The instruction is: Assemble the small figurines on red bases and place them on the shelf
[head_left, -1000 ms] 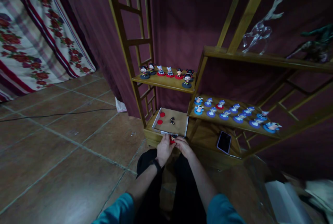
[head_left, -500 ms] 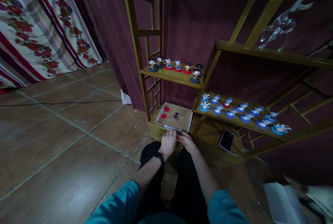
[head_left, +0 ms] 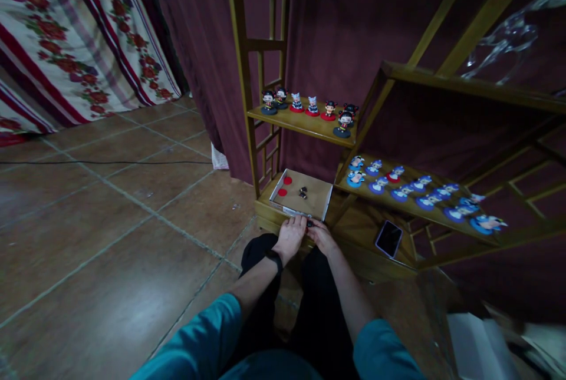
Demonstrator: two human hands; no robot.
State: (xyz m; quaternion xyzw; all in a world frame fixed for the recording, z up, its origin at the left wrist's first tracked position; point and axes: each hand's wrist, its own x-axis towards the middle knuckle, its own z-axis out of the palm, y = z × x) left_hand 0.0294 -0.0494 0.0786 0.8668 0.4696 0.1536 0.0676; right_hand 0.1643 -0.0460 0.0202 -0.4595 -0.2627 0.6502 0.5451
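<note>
Wooden shelf [head_left: 305,125]; fingers [head_left: 301,224] pinching figurine [head_left: 309,224]

A small dark figurine [head_left: 309,224] sits pinched between the two hands, right at the near edge of the shallow cardboard tray [head_left: 325,201]; only a black top shows (the rest is hidden by fingers). The left hand [head_left: 291,235] curls over it from one side, the right hand [head_left: 322,237] from the other, fingertips meeting. Inside the tray lie two red discs [head_left: 285,185] at its left end and a small dark piece [head_left: 303,192] mid-floor.
</note>
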